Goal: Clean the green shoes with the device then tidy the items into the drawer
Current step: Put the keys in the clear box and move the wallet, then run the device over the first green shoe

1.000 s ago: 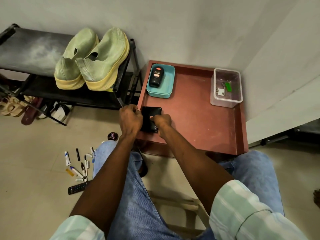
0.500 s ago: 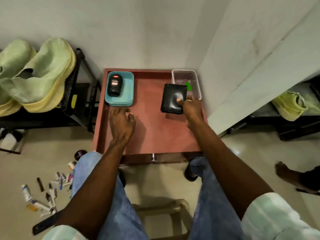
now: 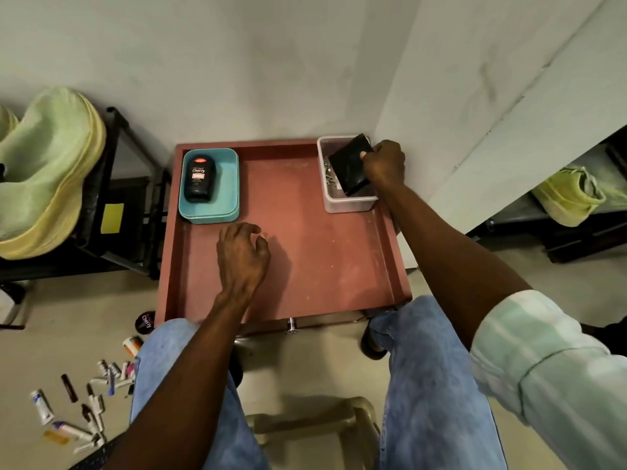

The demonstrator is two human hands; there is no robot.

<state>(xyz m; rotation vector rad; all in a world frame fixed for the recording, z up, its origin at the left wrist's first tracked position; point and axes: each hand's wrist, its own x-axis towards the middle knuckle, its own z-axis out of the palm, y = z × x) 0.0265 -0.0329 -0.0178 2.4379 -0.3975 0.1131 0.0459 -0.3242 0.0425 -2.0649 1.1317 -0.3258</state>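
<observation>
**Head view: wallet going into the clear box**

Head camera, the only view, looks down over my knees into the open red drawer (image 3: pixel 305 259). My right hand (image 3: pixel 385 162) is at the far right corner, fingers and thumb curled round a black wallet (image 3: pixel 349 166). I hold it tilted, one edge down inside the clear plastic box (image 3: pixel 349 203) and the other edge up over the far rim, because at this angle it looks too wide to drop in flat. Some small metal bits lie under it in the box; I cannot tell what they are.

My left hand (image 3: pixel 242 256) hovers low over the bare drawer floor, near the middle, fingers loosely curled and holding nothing. I judge it is idle, parked there while the right hand does the placing.

At the far left of the drawer sits a teal tray (image 3: pixel 230 184) with a black polish bottle (image 3: pixel 199 178) lying in it, label up, so each kind of thing has its own container.

The green shoes (image 3: pixel 47 171) stand on the black rack (image 3: pixel 101 205) to the left of the drawer, toes up against the wall, well apart from my hands. Another pale green shoe (image 3: pixel 570 195) shows at the right edge.

On the floor at near left lie scattered tubes and pens (image 3: pixel 84 408), a round tin (image 3: pixel 145 321) and a small bottle (image 3: pixel 131 346). By my reckoning the tidying is partway done, with those still to go in.
</observation>
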